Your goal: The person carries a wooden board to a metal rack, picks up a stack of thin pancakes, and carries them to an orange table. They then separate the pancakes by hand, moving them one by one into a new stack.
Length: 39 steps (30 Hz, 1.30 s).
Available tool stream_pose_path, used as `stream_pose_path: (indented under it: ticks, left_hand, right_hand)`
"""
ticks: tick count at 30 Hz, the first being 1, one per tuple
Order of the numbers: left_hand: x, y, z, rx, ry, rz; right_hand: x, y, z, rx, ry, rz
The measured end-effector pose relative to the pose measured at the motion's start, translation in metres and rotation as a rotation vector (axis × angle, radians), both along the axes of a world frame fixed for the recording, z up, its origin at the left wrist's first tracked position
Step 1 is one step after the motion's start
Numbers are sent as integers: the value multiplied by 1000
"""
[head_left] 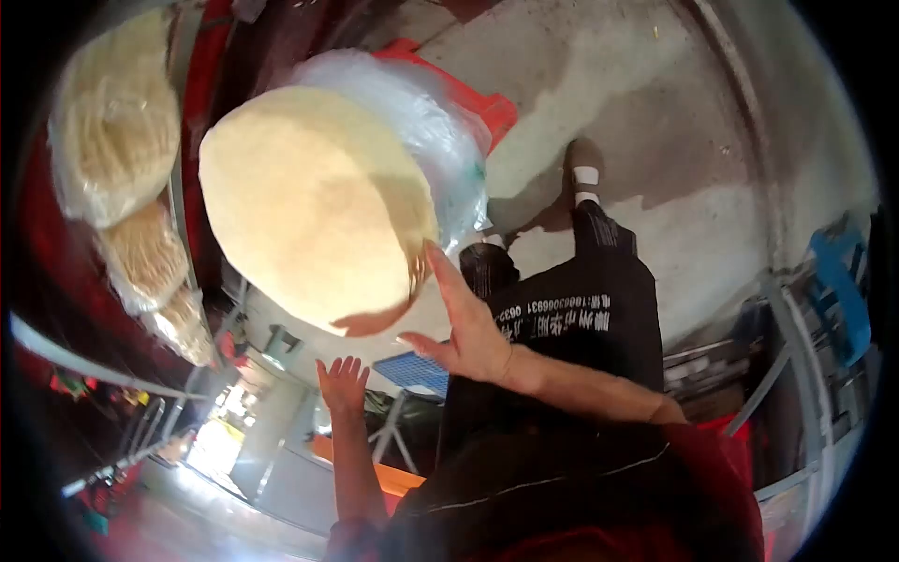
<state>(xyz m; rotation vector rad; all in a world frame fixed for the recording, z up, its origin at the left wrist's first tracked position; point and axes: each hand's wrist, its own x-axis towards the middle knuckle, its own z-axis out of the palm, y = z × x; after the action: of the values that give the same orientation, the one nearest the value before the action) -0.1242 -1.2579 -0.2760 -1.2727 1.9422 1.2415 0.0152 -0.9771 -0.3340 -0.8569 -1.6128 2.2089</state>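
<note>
A wide, round stack of thin pale flatbreads lies on clear plastic wrapping. Part of a red plastic stool or crate shows beneath the wrapping. My right hand is at the stack's near right edge, thumb and fingers apart, with the index fingertip right at the rim. Below the stack, my left hand is raised with its fingers spread and nothing in it. The shadow of a hand falls across the stack's lower edge.
Bagged, folded pale sheets sit on a rack to the left. A blue grid tray is beyond my left hand, near an orange edge. At right stand a metal frame and a blue plastic object. Concrete floor lies ahead.
</note>
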Motion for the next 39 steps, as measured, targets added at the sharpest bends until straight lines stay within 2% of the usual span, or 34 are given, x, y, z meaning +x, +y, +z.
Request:
stream_pose_path:
  ticks: [1, 5, 6, 9, 12, 13, 22, 25, 28, 34, 37, 39]
  left_hand:
    - [-12, -4, -7, -24, -1, 47]
    - [-42, -2, -17, 152, -81, 126]
    - [-48, 4, -22, 108, -31, 293]
    - [-53, 6, -26, 213, -159, -8]
    - [-72, -17, -33, 371, -254, -129]
    - [-73, -13, -33, 411, -269, -151]
    - [-61, 29, -40, 268, -199, -175]
    - [-57, 36, -41, 252, -188, -179]
    - [-55, 40, -41, 242, -178, -181]
    - [-51, 47, -46, 231, -169, -178]
    - [-50, 51, -49, 222, -166, -179]
    - [-49, 53, -52, 217, -165, -184]
  right_hand:
    - [-4, -7, -4, 2, 10, -53]
    - [-14, -38, -10, -11, -32, -161]
    - [-16, -39, -10, -29, -11, -190]
    - [-19, -43, -13, -89, -36, -212]
    - [-19, -44, -11, -108, -30, -254]
    - [-19, -44, -10, -116, -25, -273]
    - [-12, -29, -11, -405, 24, -444]
    - [-8, -22, -12, -149, -37, -366]
    - [-9, -19, -13, -53, -73, -281]
    - [-14, -18, -14, -214, -42, -409]
    - [-8, -3, -15, -554, 8, -383]
    - [-9, -2, -31, -686, 37, -294]
